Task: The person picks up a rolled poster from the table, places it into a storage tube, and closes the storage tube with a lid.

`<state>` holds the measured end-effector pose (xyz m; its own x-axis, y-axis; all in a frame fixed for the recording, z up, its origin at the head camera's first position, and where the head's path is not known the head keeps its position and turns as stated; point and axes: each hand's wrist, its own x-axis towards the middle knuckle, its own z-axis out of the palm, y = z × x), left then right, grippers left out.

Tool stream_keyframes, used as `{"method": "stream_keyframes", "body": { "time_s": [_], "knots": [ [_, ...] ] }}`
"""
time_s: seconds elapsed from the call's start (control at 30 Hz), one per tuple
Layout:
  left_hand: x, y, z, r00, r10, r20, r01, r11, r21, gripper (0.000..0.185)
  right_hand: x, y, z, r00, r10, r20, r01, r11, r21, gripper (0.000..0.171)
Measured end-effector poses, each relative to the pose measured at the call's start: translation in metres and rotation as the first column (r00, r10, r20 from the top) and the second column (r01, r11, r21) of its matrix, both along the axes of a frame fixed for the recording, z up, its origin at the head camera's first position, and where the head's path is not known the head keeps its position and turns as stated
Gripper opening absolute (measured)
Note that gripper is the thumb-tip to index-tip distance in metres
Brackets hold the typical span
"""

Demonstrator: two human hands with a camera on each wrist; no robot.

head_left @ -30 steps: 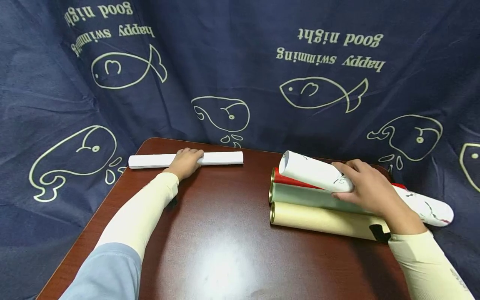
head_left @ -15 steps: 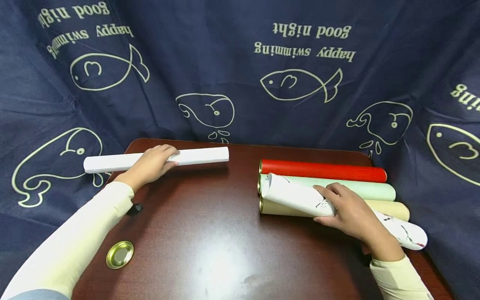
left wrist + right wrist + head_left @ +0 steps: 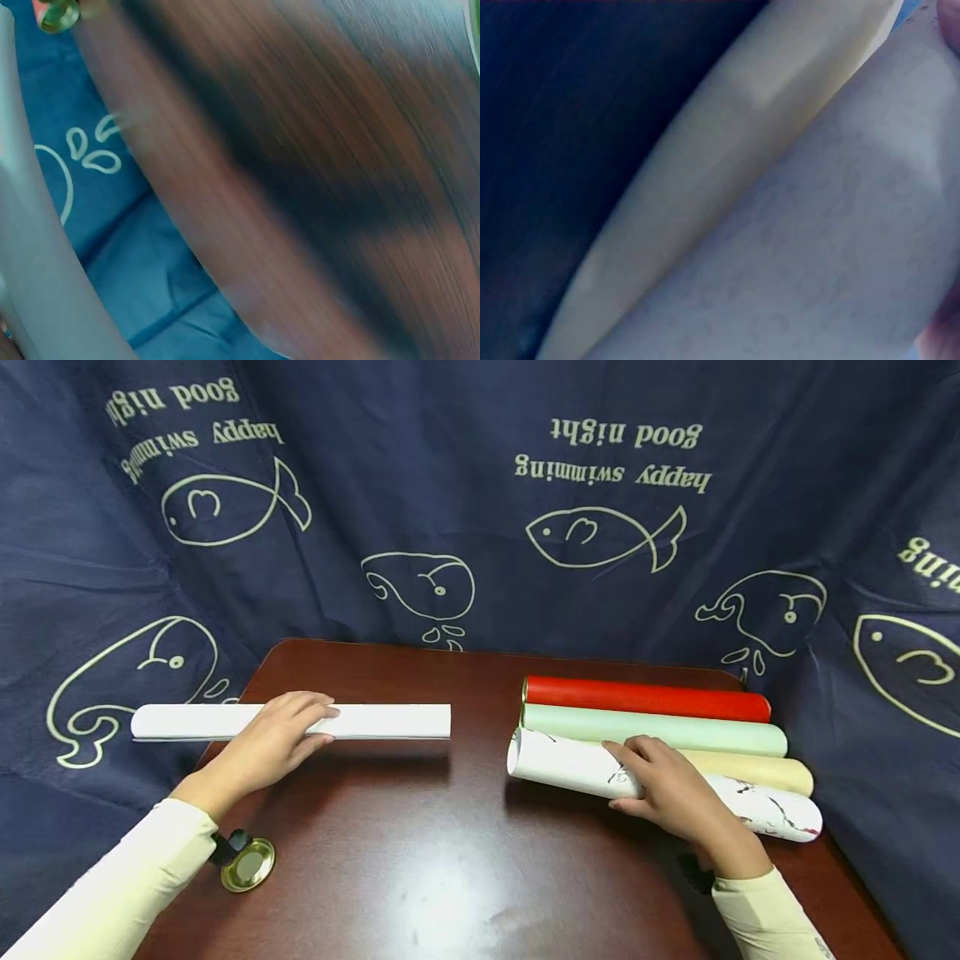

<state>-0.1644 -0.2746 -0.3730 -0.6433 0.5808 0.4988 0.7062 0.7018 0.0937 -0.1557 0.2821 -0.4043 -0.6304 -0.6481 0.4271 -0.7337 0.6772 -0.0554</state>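
Only head view shows red tube (image 3: 645, 699) and gold cap (image 3: 248, 864).

Three coloured tubes at the right: red (image 3: 647, 699), pale green (image 3: 652, 729), cream (image 3: 757, 770); two white paper rolls (image 3: 292, 722) (image 3: 570, 763); apparently one brass cap (image 3: 248, 864).
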Motion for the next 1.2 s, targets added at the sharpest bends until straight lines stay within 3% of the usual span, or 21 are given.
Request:
{"method": "stream_keyframes", "body": {
  "time_s": [0.3,0.67,0.93,1.2],
  "knots": [
    [0.013,0.023,-0.006,1.0,0.012,0.022,-0.013,0.998,0.053,0.04,-0.003,-0.004,-0.019,1.0,0.005,0.005,-0.005,0.999,-0.046,0.079],
    [0.02,0.043,-0.028,0.999,-0.007,0.041,0.003,0.996,0.092,0.039,-0.002,-0.007,-0.026,0.99,-0.123,0.07,0.128,0.989,-0.077,0.079],
    [0.024,0.064,-0.04,0.998,-0.039,0.054,0.034,0.996,0.087,0.042,-0.004,-0.007,-0.034,0.994,-0.087,0.069,0.097,0.982,-0.16,0.08],
    [0.027,0.073,-0.045,0.996,-0.05,0.069,0.044,0.995,0.089,0.037,-0.001,-0.011,-0.038,0.989,-0.108,0.106,0.127,0.973,-0.194,0.082]
  ]
}}
